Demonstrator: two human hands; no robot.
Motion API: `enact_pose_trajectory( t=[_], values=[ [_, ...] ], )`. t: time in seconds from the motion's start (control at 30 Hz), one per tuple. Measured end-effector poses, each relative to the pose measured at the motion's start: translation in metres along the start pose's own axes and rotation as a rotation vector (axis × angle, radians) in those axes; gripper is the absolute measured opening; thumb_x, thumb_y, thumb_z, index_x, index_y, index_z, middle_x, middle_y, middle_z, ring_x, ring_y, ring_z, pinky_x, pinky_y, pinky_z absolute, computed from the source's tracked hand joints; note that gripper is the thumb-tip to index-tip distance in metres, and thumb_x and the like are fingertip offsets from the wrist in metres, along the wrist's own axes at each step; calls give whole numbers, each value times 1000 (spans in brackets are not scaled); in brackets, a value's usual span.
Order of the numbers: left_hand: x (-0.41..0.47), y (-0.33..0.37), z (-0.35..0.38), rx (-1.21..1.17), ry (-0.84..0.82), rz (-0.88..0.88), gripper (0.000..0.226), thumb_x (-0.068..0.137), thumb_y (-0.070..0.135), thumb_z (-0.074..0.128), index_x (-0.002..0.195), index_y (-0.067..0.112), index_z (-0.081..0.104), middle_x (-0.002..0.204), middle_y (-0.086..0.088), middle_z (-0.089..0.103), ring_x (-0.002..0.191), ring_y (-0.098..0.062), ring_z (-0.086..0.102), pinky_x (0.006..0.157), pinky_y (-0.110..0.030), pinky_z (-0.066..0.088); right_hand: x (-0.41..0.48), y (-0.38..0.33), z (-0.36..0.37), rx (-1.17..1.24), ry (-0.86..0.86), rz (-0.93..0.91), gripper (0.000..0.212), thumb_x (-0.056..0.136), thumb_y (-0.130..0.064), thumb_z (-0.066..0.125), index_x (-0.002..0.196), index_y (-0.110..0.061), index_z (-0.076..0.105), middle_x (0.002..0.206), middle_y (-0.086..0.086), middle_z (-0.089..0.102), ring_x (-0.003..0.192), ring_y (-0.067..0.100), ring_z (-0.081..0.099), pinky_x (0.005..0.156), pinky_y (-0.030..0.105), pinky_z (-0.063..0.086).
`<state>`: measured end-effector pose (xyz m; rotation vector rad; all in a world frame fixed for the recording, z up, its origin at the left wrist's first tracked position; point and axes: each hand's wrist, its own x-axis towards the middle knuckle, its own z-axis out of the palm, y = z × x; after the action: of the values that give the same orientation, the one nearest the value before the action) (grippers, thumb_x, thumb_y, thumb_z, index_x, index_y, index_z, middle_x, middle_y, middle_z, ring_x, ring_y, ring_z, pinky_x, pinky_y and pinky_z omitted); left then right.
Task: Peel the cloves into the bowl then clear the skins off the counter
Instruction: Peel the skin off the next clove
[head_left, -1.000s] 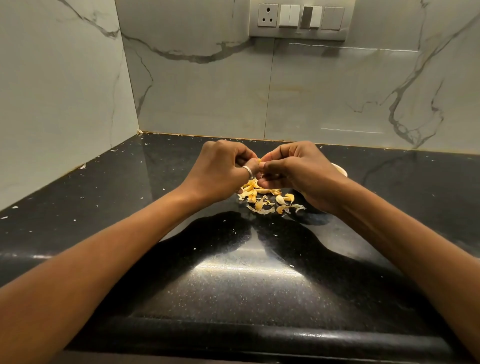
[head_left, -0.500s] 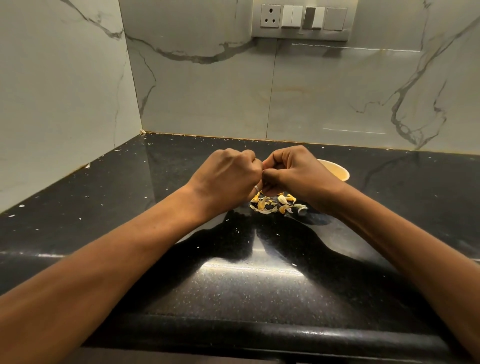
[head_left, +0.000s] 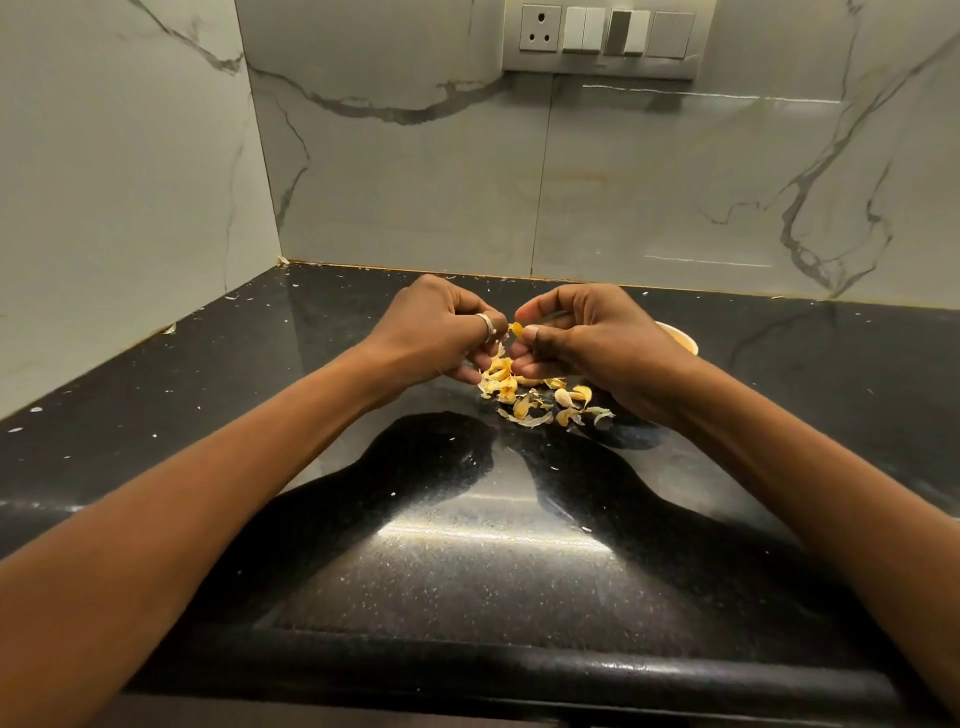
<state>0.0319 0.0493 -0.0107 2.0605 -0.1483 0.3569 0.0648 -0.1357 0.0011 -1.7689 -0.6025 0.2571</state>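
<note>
A pile of yellowish garlic skins and cloves lies on the black counter, just under my hands. My right hand pinches a small clove between thumb and fingers above the pile. My left hand, with a ring on one finger, has its fingers curled close beside that clove; whether it touches it is hard to tell. A pale bowl stands behind my right hand, mostly hidden by it.
Marble walls close the counter at the back and the left. A switch panel with a socket sits high on the back wall. Small white flecks lie along the left side of the counter. The rounded front edge runs across the bottom.
My hands, pressed knuckle to knuckle half a second ago, have come slightly apart. The clove now shows between the fingertips and more of the pile is uncovered.
</note>
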Motion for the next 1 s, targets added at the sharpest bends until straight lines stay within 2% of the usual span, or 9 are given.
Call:
enact_pose_trajectory(
  t=[0.3,0.4,0.57,0.73,0.87,1.0],
  values=[
    [0,1,-3,-53,-44,-57,17,98,11,59,90,4,73,73,-9,67,58,-12,64,51,-22,54,3,0,-1,98,21,1,26,98,3,53,123,-1,60,98,23,71,80,23,72,73,30,63],
    [0,2,-3,-15,-43,-51,16,97,12,62,91,3,74,74,-12,68,59,-14,64,52,-23,55,3,1,-2,98,17,-2,27,99,3,51,122,-2,62,98,22,70,81,23,71,74,30,63],
    [0,1,-1,126,-45,-13,15,95,16,64,85,12,75,75,-15,73,66,-26,72,58,-29,61,1,2,0,83,15,-11,20,100,1,50,117,0,62,91,17,69,79,22,69,77,34,63],
    [0,1,0,178,-50,-7,16,94,19,66,86,10,76,75,-15,73,68,-27,73,59,-30,61,1,3,0,94,61,-8,13,102,-1,50,111,0,60,89,16,70,82,25,72,81,40,63],
    [0,1,0,243,-42,4,22,95,20,62,82,9,75,72,-14,73,66,-25,73,57,-29,61,1,3,-1,35,103,-23,13,101,-1,52,108,-4,62,102,21,70,86,22,74,73,32,63],
    [2,-1,-1,309,48,24,32,95,28,60,73,10,74,66,-9,72,62,-23,72,58,-32,62,3,5,0,-35,129,-33,14,99,-1,54,107,-5,65,105,20,69,91,23,71,72,29,61]
  ],
)
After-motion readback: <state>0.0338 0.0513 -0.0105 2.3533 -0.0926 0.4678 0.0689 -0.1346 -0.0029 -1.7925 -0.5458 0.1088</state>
